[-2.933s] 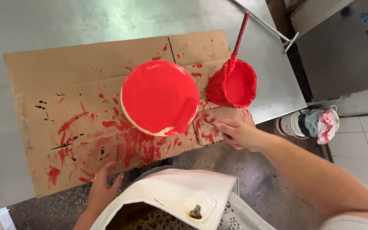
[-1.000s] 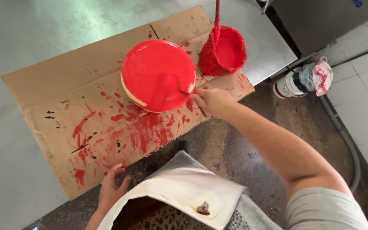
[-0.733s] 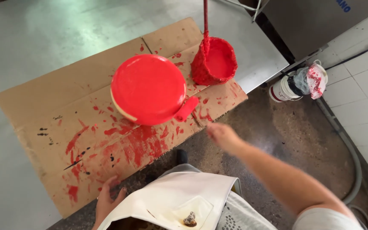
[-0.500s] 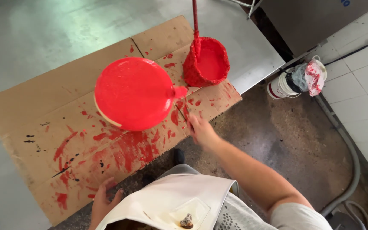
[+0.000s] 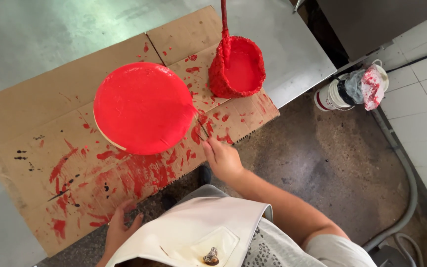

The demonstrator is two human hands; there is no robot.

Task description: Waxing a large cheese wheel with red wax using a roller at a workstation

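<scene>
A round disc point(image 5: 144, 106) coated in wet red paint lies on a paint-splashed cardboard sheet point(image 5: 35, 128) on a metal table. My right hand point(image 5: 223, 159) is just off the disc's near-right rim. It pinches a thin dark brush handle point(image 5: 202, 126) whose far end touches the rim. A red-smeared paint pot point(image 5: 238, 66) with a red stick point(image 5: 223, 15) standing in it sits behind the disc, at the right of the cardboard. My left hand point(image 5: 119, 227) rests on the cardboard's near edge with its fingers spread.
The bare metal table top point(image 5: 292, 44) ends close behind the pot. On the dark floor to the right stand a white bucket point(image 5: 329, 96) stuffed with stained rags and a grey hose point(image 5: 406, 198). My white apron point(image 5: 193, 232) fills the bottom of the view.
My right hand has drawn back from the disc's top to just off its near-right rim, taking the brush with it. My left hand has stayed on the cardboard edge.
</scene>
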